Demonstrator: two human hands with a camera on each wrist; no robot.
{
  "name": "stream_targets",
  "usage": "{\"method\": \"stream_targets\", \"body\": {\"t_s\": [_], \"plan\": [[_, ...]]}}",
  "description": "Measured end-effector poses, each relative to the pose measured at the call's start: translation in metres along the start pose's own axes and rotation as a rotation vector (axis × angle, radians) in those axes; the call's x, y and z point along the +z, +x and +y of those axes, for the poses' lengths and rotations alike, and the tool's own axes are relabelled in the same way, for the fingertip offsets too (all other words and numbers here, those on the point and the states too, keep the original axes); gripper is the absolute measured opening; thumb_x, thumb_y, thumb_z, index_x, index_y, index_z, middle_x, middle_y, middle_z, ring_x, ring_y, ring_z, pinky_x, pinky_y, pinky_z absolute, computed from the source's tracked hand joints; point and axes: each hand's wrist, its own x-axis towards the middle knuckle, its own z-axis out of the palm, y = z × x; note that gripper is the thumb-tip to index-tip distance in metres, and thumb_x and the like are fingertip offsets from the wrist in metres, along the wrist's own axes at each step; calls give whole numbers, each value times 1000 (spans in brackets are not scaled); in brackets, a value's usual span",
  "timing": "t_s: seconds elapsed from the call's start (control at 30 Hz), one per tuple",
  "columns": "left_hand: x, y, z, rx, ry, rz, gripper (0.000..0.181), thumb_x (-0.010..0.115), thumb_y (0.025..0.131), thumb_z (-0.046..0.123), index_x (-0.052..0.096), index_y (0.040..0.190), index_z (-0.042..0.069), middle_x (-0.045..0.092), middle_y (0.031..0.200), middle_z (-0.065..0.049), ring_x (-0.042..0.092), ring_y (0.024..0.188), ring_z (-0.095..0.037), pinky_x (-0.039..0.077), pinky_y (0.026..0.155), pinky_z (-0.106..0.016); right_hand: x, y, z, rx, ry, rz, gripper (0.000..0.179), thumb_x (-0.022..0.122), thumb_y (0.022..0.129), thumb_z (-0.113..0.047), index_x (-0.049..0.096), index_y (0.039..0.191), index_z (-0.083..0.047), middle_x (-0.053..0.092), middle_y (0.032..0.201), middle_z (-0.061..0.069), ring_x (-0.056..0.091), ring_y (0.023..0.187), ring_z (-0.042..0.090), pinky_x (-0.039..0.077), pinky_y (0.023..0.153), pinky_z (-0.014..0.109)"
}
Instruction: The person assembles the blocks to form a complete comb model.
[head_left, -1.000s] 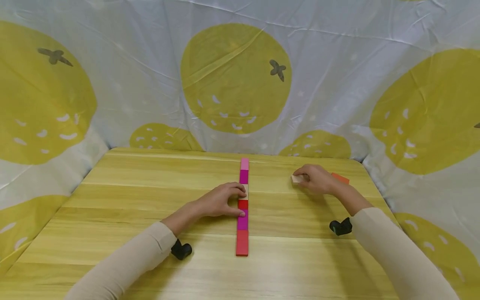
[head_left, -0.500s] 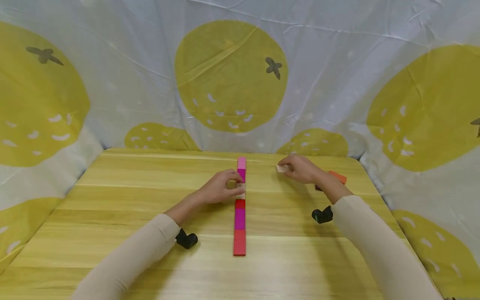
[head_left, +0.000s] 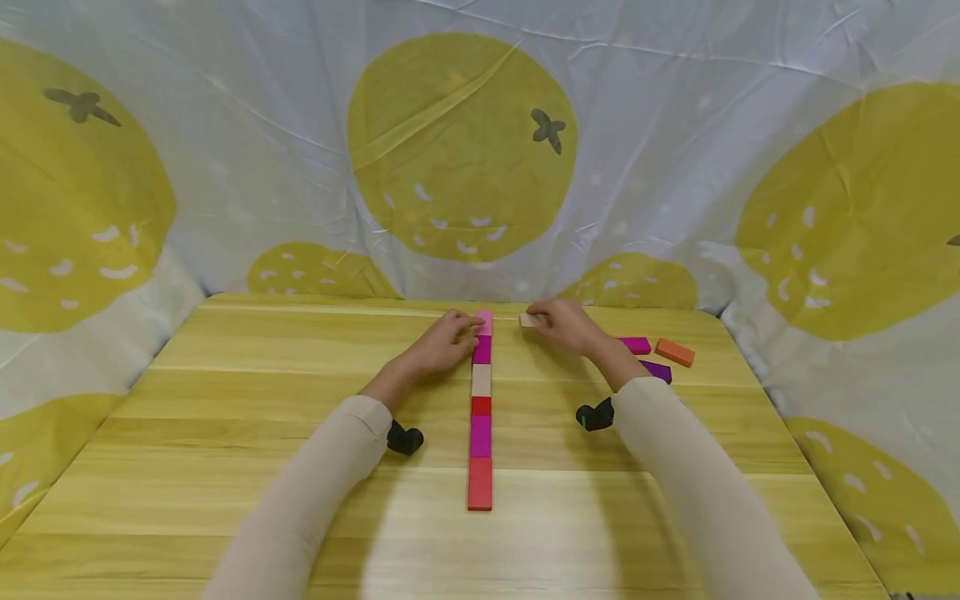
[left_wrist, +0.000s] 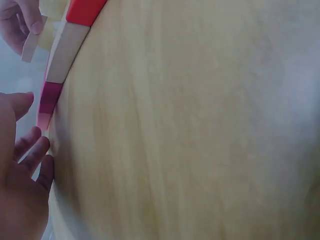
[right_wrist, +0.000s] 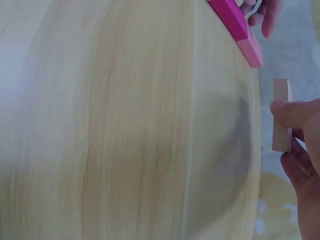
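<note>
Right hand (head_left: 566,325) part-covers 1 pale block (head_left: 531,320); forearm (head_left: 617,363) part-hides purple block (head_left: 658,371).

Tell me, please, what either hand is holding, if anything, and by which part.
The right hand pinches a pale block from about its middle to one end, the other end free. The left hand appears to hold nothing.

The wooden table (head_left: 187,433) is light yellow, its grain runs from left to right, and its far corners are rounded. Behind it and along its sides hangs a pale, wrinkled cloth (head_left: 285,125). This cloth has 3 large yellow fruits (head_left: 461,150) with dark stem marks (head_left: 547,131), and 2 smaller yellow shapes (head_left: 322,271) just above the table's far edge.
</note>
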Motion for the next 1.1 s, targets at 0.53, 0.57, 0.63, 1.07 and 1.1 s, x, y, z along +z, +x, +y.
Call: {"method": "stream_targets", "body": {"t_s": [0.53,0.57,0.63,1.07,1.1], "plan": [[7,4,-3,-68,-48,-43,45,59,106,18,56,149,5,49,127,-17,50,126,-36,40,111,-49,50,26,-6,68,66,92,34,70,101,-16,69,129,3,67,129,19,58,125,36,42,111,46],[7,4,-3,-69,-53,-41,45,59,106,18,56,149,5,49,127,-17,50,127,-36,39,112,-49,52,26,-6,71,61,101,34,70,101,-16,69,129,3,67,129,18,58,125,36,42,111,47],[7,3,-4,-72,-63,-38,46,60,105,19,56,149,5,49,129,-18,50,128,-37,39,112,-49,55,27,-7,78,56,118,35,70,101,-17,69,129,3,67,129,18,58,125,36,41,111,47],[2,-1,-3,-91,-71,-44,45,62,105,19,57,148,6,49,133,-19,49,128,-36,38,113,-49,61,34,-10,133,107,128,49,68,99,-13,56,144,4,56,144,22,47,138,38,34,117,47],[2,-1,-3,-93,-73,-43,45,62,105,19,57,148,6,49,132,-19,49,128,-36,38,113,-49,62,33,-9,143,127,138,51,68,99,-13,56,145,4,56,144,22,46,138,39,34,117,47]]}}
